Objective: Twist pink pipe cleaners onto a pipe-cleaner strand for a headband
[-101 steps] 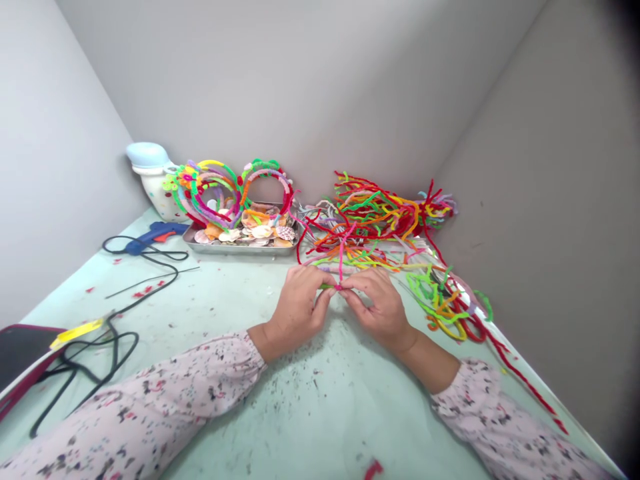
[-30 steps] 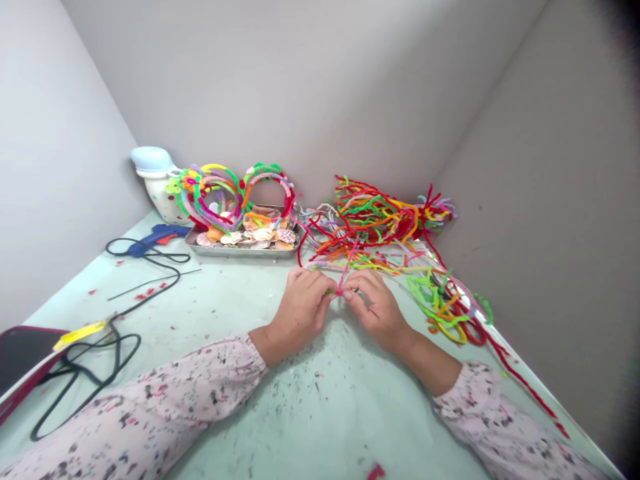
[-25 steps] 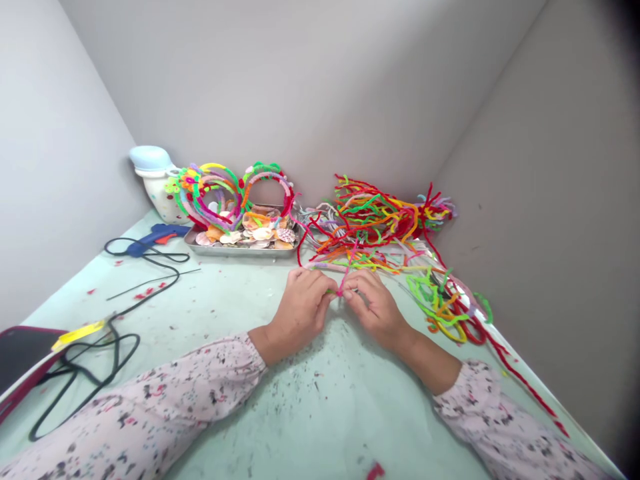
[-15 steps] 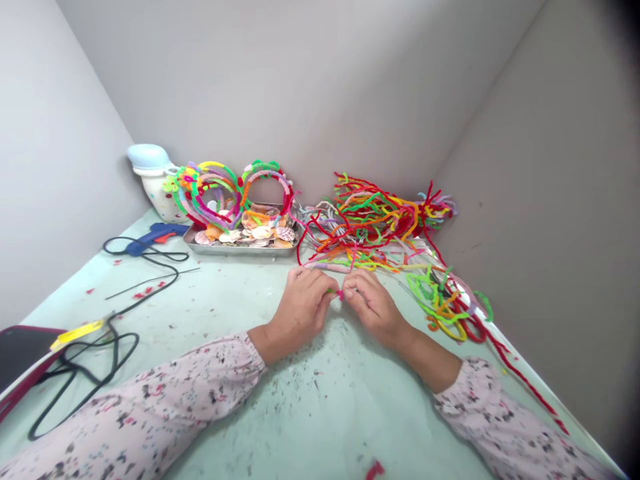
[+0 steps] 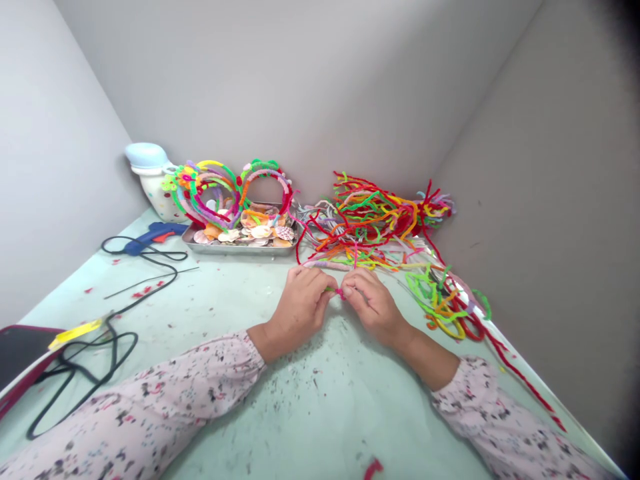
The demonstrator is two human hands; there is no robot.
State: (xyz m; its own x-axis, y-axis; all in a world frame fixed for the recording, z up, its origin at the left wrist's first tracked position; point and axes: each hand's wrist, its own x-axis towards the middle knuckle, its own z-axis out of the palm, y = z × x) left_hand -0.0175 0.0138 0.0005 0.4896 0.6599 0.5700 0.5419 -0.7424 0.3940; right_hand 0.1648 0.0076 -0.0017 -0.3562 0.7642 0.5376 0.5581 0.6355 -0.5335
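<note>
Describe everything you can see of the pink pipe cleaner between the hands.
The pink pipe cleaner looks thin, bendy and fuzzy, like chenille. One part is bunched into a small lump against a green strand pinched by the left hand. The right hand grips it at the lump; what appears to be its free end stands up behind that hand's fingers, which hide the stretch between.
</note>
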